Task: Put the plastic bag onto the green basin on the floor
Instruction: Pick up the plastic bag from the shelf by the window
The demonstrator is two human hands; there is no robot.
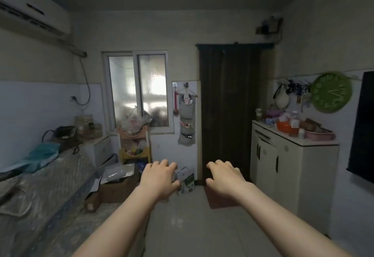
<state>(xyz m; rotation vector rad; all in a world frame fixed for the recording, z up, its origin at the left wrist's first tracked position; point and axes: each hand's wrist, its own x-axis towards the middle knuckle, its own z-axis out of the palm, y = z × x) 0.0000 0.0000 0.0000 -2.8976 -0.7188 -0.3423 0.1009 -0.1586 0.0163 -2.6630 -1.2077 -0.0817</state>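
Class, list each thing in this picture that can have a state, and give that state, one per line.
Left hand: open, empty.
Right hand: open, empty.
Dark door: shut.
White-framed sliding window: shut.
White cabinet doors: shut.
Round green wall clock: hanging, blurred.

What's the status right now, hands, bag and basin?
Left hand and right hand both out front, open, holding nothing. Green basin not in view; which plastic bag is meant unclear. Floor ahead bare, nothing blocking.
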